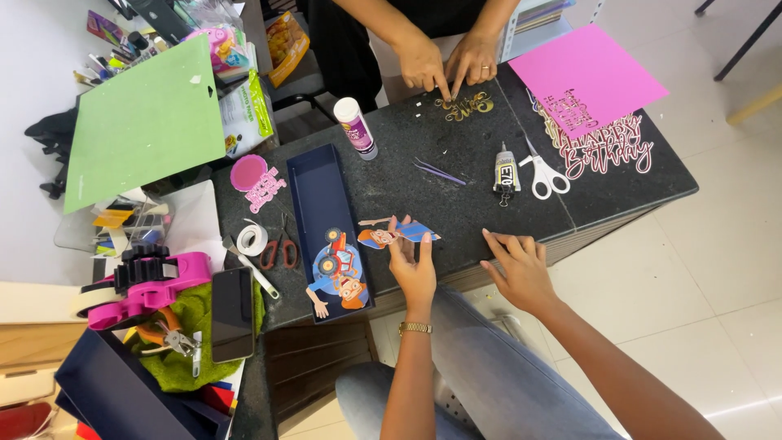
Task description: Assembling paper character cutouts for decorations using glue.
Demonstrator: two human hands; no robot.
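A person sits at a dark speckled stone table and looks down at their own two hands. The left hand is lifted a little, and its fingertips pinch a small flat paper cut-out of a cartoon person in orange and blue. The cut-out sits just above the table, near the front edge, right beside a long dark blue cardboard box lid. The grip is small and tight, only the tips holding the paper at its lower edge.

The right hand holds nothing. It lies flat with its fingers spread on the table edge, a little way from the cut-out.

The cut-out looks very light and thin. I think it would bend or tear if pulled hard, and the thin arms and legs look like the weakest bits. The thick middle part seems the safest place to hold it.

A bigger paper cut-out of a cartoon person with a tractor lies in the blue lid. Nearby are white-handled scissors, thin purple tweezers, a small glue tube and a white glue stick with a purple label.

Across the table, another person's two hands press on gold cut-out letters.
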